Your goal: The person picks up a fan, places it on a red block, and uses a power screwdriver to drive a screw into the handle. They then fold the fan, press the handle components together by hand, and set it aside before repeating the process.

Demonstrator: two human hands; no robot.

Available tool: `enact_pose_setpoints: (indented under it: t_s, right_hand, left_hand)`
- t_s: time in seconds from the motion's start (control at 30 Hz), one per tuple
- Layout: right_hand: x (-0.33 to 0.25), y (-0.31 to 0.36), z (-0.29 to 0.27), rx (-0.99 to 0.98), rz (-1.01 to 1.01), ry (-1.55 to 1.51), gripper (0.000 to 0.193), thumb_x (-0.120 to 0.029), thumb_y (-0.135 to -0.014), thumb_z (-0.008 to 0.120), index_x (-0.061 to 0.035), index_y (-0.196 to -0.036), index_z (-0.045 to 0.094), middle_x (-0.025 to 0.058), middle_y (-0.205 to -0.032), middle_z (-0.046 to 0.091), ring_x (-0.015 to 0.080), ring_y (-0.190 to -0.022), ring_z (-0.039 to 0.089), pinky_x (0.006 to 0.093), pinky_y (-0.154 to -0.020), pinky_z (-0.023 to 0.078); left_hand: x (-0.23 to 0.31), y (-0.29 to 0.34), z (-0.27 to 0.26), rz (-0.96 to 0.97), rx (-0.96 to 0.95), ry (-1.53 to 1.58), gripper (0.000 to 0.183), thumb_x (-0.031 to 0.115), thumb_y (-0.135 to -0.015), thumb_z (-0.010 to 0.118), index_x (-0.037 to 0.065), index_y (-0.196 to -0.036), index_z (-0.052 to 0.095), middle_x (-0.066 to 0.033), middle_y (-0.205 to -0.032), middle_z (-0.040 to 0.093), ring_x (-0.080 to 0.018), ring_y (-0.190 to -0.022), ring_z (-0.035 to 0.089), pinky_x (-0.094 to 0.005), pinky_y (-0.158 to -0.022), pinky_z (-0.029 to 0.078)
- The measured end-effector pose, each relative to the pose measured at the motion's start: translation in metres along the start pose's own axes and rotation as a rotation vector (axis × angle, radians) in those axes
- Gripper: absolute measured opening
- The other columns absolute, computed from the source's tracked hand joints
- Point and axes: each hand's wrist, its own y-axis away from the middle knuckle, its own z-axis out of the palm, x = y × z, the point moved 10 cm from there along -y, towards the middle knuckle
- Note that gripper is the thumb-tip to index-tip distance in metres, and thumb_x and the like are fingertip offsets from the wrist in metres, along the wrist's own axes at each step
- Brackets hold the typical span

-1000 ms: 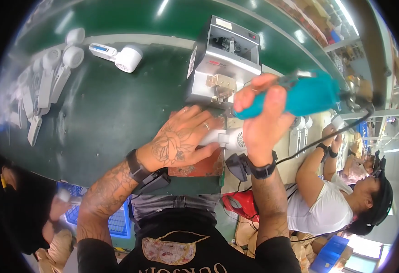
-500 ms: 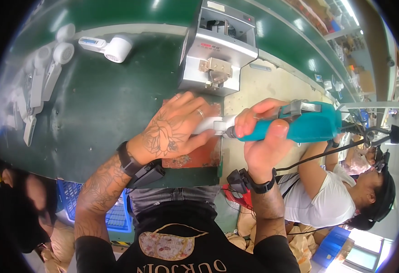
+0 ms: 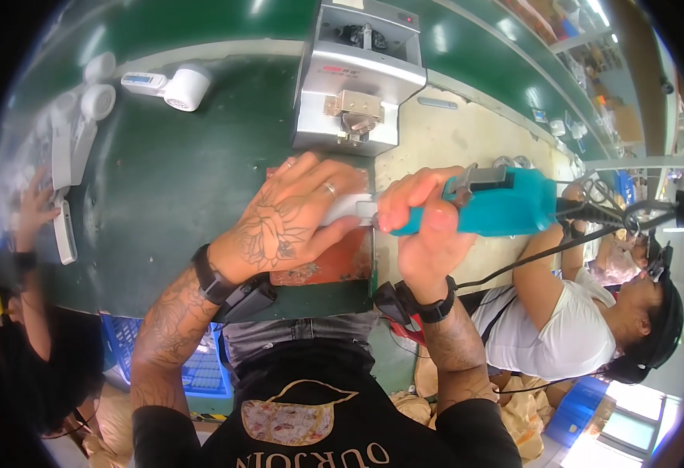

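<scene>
My left hand (image 3: pixel 287 212) is closed over a white plastic piece (image 3: pixel 347 209), pressing it down on a reddish-brown pad (image 3: pixel 322 269) at the bench edge. Most of the piece is hidden under the palm and fingers. My right hand (image 3: pixel 429 234) grips a teal electric screwdriver (image 3: pixel 509 204) lying nearly level. Its nose points left, against or just beside the right end of the white piece; my fingers hide the exact contact. A black cord runs from the tool's back end to the right.
Beyond my hands stands a grey metal machine (image 3: pixel 357 86). A white round-headed handheld device (image 3: pixel 172 84) lies on the green bench (image 3: pixel 178 171); several similar ones are at far left, near another person's hand (image 3: pixel 39 207). A person in a white shirt (image 3: pixel 556 327) works at right.
Another person's hand has come in at far left beside the white devices, and the nearest one has turned slightly. My view has shifted a little; my hands keep their hold, the screwdriver now more level.
</scene>
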Motion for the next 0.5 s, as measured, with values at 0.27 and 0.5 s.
enact_pose_setpoints:
  t_s: [0.27,0.5]
  right_hand:
    - [0.008,0.038,-0.034,0.290,0.123,-0.239,0.051,-0.059,-0.097,0.055,-0.0085,-0.099,0.054,0.0009,-0.067,0.049,0.0141,-0.056,0.046,0.0299,-0.052,0.039]
    - [-0.075,0.091,-0.061,0.401,-0.193,-0.251,0.057,-0.066,-0.096,0.051,-0.0091,-0.093,0.043,0.0021,-0.061,0.047,0.0126,-0.043,0.042,0.0263,-0.039,0.034]
  left_hand:
    - [0.028,0.020,-0.007,0.254,0.120,-0.047,0.039,0.022,-0.078,0.079,0.010,-0.114,0.068,-0.0074,-0.117,0.067,-0.0277,-0.106,0.063,-0.0419,-0.090,0.049]
    - [-0.009,0.098,-0.069,-0.179,0.346,-0.138,0.034,0.011,-0.083,0.076,0.006,-0.115,0.066,-0.0133,-0.108,0.070,-0.0317,-0.097,0.065,-0.0409,-0.083,0.052]
